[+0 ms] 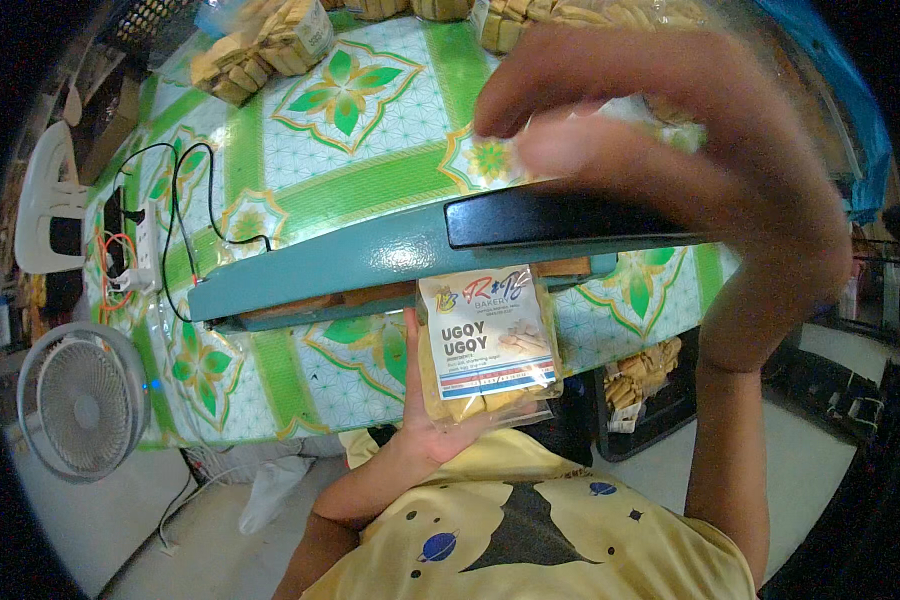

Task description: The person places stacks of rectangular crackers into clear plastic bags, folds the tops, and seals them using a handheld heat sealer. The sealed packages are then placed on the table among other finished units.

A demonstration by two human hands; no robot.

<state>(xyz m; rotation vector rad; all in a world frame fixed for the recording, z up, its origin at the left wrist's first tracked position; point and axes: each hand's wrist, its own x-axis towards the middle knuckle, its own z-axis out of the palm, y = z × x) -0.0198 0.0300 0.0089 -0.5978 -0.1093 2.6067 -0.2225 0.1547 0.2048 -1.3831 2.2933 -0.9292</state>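
Note:
My left hand [444, 444] holds a clear plastic bag of biscuit sticks [495, 337] from below and behind, with its printed label facing up. The bag's upper end lies against the near side of a teal impulse sealer [345, 259], where its edge is hidden under the arm. Raised close to the camera, my right hand [757, 157] is blurred and curved over the sealer's black handle [562, 217]. A gap shows between its thumb and fingers, and nothing is in it. Whether that hand touches the handle, I cannot tell.
Packed biscuit bags [259, 56] lie along the far side of the patterned tablecloth [345, 187]. At left are a power strip [148, 251] with cables, a round fan [82, 401] and a white plastic chair [49, 199]. A black crate [649, 439] with more bags stands below right.

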